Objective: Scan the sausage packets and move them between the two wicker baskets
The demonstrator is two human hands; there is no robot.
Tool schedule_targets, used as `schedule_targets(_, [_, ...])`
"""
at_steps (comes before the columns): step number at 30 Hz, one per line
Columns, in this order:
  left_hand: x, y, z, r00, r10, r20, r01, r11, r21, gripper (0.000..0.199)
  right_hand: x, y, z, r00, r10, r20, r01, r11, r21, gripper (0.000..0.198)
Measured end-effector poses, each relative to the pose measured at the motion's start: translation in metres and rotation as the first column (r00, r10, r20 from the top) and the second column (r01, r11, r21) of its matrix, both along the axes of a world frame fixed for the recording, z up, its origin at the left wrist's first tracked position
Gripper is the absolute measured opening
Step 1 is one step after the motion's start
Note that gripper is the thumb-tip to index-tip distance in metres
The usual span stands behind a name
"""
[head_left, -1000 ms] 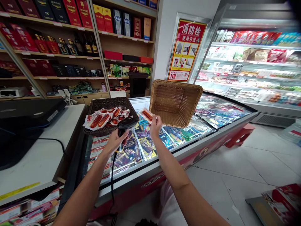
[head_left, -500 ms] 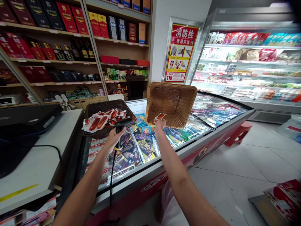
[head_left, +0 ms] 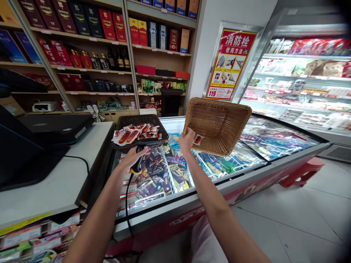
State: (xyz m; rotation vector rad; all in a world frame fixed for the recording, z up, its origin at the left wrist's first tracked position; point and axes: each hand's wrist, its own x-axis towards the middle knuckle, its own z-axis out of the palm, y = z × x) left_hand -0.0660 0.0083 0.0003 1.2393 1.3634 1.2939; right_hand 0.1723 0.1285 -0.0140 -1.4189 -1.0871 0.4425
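A black handheld barcode scanner (head_left: pixel 139 157) with a yellow lower end and a trailing cord is gripped in my left hand (head_left: pixel 131 159). Just beyond it, a dark brown wicker basket (head_left: pixel 161 128) holds a pile of red packaged sausages (head_left: pixel 130 135). My right hand (head_left: pixel 187 140) is at the near left side of a light brown wicker basket (head_left: pixel 219 124), which is tilted towards me. One packaged sausage (head_left: pixel 197 139) lies inside that basket, close beside my right hand but apart from it. The fingers of my right hand are mostly hidden behind its back.
Both baskets rest on a glass-topped chest freezer (head_left: pixel 186 195) full of packaged goods. On the left is a white counter (head_left: pixel 60 182) with black equipment. Shelves of boxes and bottles stand behind. A red stool (head_left: pixel 301 173) is on the floor to the right.
My right hand has let go of the packaged sausage, which now lies in the light basket, and has moved to the basket's left side. The view has turned left.
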Motion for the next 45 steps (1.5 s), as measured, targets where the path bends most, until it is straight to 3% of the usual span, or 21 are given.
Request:
schedule_targets(2, [-0.009,-0.013,0.006,0.992,-0.033,0.118,0.037,0.999,-0.033,0.066,-0.035,0.003,0.012,0.974,0.167,0.152,-0.173,0.984,0.030,0.030])
schedule_targets(4, [-0.018,-0.022,0.012,0.985,0.019,0.170,-0.014,1.000,-0.026,0.061,-0.073,0.009,0.025,0.904,0.289,0.316,-0.296,0.955,-0.025,0.021])
schedule_targets(8, [-0.029,-0.031,0.024,0.951,0.146,0.271,-0.162,0.986,0.037,0.059,-0.140,0.022,0.042,0.793,0.347,0.501,-0.274,0.937,-0.215,0.024])
schedule_targets(12, [-0.029,-0.033,0.029,0.924,0.179,0.338,-0.224,0.970,0.098,0.058,-0.172,0.028,0.049,0.792,0.390,0.470,-0.246,0.908,-0.340,0.014])
schedule_targets(15, [-0.026,-0.033,0.027,0.929,0.211,0.305,-0.254,0.961,0.109,0.059,-0.163,0.024,0.051,0.853,0.336,0.399,-0.243,0.933,-0.266,0.013])
schedule_targets(18, [-0.021,-0.031,0.024,0.950,0.206,0.234,-0.245,0.957,0.153,0.057,-0.130,0.012,0.047,0.899,0.232,0.371,-0.242,0.970,-0.020,0.019])
schedule_targets(22, [-0.014,-0.029,0.019,0.983,0.157,0.100,-0.176,0.958,0.228,0.049,-0.071,-0.014,0.025,0.945,0.181,0.271,-0.244,0.944,0.221,0.030])
schedule_targets(27, [-0.005,-0.026,0.009,0.990,0.086,-0.107,-0.063,0.977,0.203,0.042,-0.024,-0.038,-0.010,0.995,0.077,0.062,-0.090,0.962,0.257,0.035])
schedule_targets(32, [0.003,-0.022,0.001,0.977,0.058,-0.205,-0.026,0.987,0.158,0.043,-0.014,-0.035,-0.016,0.999,-0.029,0.035,0.018,0.955,0.296,0.034])
schedule_targets(45, [0.001,-0.012,-0.015,0.985,-0.015,-0.171,0.034,0.994,0.106,0.042,-0.020,-0.030,-0.031,0.970,0.076,0.232,-0.184,0.851,0.492,0.036])
